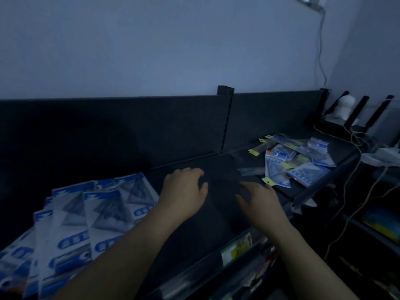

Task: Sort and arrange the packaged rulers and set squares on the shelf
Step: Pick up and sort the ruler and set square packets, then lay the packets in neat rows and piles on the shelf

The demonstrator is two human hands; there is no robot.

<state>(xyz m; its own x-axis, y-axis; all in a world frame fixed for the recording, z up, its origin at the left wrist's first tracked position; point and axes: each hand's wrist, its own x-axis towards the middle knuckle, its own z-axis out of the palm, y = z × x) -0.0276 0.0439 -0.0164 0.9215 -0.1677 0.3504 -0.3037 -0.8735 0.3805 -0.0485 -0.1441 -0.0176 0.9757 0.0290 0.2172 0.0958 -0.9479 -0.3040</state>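
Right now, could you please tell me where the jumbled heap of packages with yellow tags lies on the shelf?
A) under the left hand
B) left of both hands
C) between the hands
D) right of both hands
D: the jumbled heap lies on the shelf beyond the right hand, while the left hand is beside the overlapping blue-and-white packs.

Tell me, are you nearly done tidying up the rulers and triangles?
About halfway, I think. Done: the set square packs lie in overlapping rows at the left end of the shelf. In hand: nothing I can see; the left hand and right hand are open over the bare middle, though it is dim. Left: the jumbled pile of rulers and set squares on the right.
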